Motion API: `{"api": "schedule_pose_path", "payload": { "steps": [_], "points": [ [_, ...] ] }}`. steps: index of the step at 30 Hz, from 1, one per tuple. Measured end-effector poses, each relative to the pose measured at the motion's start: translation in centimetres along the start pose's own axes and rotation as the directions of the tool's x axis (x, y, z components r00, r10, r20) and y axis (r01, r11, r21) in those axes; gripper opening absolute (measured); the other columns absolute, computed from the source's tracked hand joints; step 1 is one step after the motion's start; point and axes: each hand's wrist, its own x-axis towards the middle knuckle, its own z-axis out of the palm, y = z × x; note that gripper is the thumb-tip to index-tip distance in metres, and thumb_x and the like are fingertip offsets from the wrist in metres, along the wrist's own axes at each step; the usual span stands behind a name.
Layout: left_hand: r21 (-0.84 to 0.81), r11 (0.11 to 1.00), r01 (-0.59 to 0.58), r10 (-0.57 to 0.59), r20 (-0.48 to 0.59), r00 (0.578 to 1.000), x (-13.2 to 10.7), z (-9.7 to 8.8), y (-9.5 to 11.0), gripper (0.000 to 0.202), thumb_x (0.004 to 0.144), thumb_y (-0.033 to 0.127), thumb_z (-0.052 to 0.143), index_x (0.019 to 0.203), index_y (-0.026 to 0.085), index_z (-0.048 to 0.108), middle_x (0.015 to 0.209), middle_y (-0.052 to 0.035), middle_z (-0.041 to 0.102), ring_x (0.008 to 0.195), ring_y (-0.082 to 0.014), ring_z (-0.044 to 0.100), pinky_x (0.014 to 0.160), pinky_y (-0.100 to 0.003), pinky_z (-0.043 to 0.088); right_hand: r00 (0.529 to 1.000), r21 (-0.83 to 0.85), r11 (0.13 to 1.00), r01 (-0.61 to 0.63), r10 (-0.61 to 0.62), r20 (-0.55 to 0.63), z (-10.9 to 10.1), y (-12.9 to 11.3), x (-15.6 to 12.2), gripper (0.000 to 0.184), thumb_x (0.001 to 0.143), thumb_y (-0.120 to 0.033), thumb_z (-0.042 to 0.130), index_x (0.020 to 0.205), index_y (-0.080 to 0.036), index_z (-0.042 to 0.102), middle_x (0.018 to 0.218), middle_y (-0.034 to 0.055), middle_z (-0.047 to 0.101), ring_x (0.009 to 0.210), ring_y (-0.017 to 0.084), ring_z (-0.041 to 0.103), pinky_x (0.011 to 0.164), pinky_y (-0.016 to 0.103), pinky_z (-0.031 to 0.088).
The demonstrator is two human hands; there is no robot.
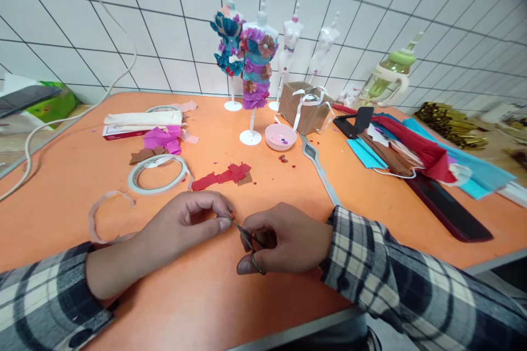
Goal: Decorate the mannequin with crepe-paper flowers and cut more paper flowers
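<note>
My left hand [187, 227] rests on the orange table [230, 296], its thumb and fingers pinched on a tiny red piece [231, 214] at the fingertips. My right hand [284, 238] is closed round small scissors [247, 238], whose tips meet that red piece. Red paper scraps [224, 175] lie just beyond my hands. A roll of clear tape [158, 173] lies to the left of them, with a loose curl of tape strip [105, 214] near my left wrist.
Small mannequins stand at the back; two wear paper flowers [255, 66], two are bare [290, 38]. Nearby are a pink bowl [280, 136], a brown paper bag [307, 107], pink and brown scraps [162, 140], coloured paper sheets [420, 151], a green-capped bottle [389, 79] and a white cable [61, 115].
</note>
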Motion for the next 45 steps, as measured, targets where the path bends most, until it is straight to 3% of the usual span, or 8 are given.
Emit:
{"api": "schedule_pose_path", "payload": {
  "steps": [21,30,38,45],
  "points": [
    [0.104,0.994,-0.022,0.028,-0.057,0.998,-0.1,0.5,0.7,0.013,0.084,0.025,0.07,0.073,0.018,0.067,0.086,-0.0045,0.073,0.081,-0.0172,0.068,0.075,-0.027,0.055,0.999,0.03,0.999,-0.035,0.035,0.011,0.0,-0.4,-0.1,0.038,0.076,-0.055,0.077,0.076,-0.02,0.062,0.058,-0.0076,0.051,0.055,0.008,0.045,0.053,0.023,0.032],
    [0.143,0.99,-0.005,0.015,-0.067,0.998,0.1,0.4,1.0,0.015,0.084,0.026,0.069,0.071,0.019,0.068,0.085,-0.0045,0.076,0.081,-0.0182,0.07,0.075,-0.026,0.055,0.998,0.01,0.999,-0.054,0.054,-0.03,0.2,0.1,-0.1,0.035,0.077,-0.054,0.077,0.088,-0.021,0.069,0.06,-0.0073,0.053,0.056,0.008,0.047,0.053,0.022,0.034],
    [0.179,0.984,0.012,0.002,-0.078,0.997,0.2,0.2,0.7,0.014,0.083,0.027,0.069,0.072,0.02,0.068,0.088,-0.0044,0.076,0.084,-0.0187,0.07,0.076,-0.026,0.056,0.999,0.02,0.999,-0.051,0.051,-0.017,0.1,0.0,-0.1,0.035,0.077,-0.054,0.077,0.082,-0.021,0.068,0.06,-0.0066,0.055,0.056,0.009,0.049,0.052,0.023,0.032],
    [0.232,0.973,-0.002,0.021,-0.079,0.997,0.2,0.0,0.7,0.015,0.083,0.03,0.069,0.072,0.02,0.068,0.088,-0.0048,0.076,0.088,-0.0207,0.07,0.081,-0.028,0.055,0.999,0.026,0.999,-0.028,0.029,-0.031,0.0,0.1,0.0,0.024,0.079,-0.042,0.077,0.082,-0.02,0.07,0.057,-0.0073,0.052,0.054,0.008,0.046,0.052,0.022,0.032]
  ]
}}
